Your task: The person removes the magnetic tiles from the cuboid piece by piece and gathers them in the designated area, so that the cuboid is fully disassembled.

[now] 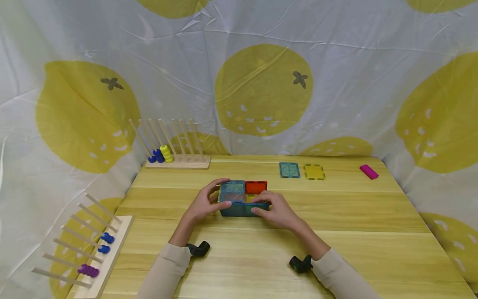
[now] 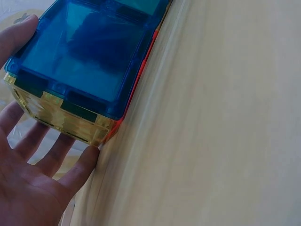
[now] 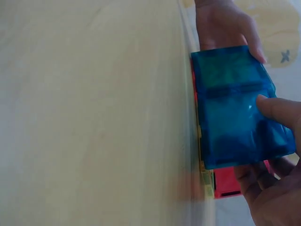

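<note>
A small box of see-through magnetic tiles [image 1: 232, 192] stands mid-table, its right half uncovered at the top. Blue tiles [image 3: 230, 125] form the front wall, and a yellow tile [image 2: 61, 117] closes the left end. Behind the uncovered half rises a red tile [image 1: 256, 187]. My left hand [image 1: 203, 202] holds the box's left end, thumb at the front and fingers toward the back. With my right hand [image 1: 278, 210] I pinch the right front blue tile, thumb outside and fingers over its inner side. Those fingers partly hide the box's inside.
A blue tile [image 1: 289, 170] and a yellow tile [image 1: 315, 172] lie flat behind the box. Farther right lies a magenta block [image 1: 369, 172]. Wooden peg racks with coloured rings stand at the back left [image 1: 186, 162] and front left [image 1: 112, 261]. A patterned cloth [image 1: 336, 91] hangs behind.
</note>
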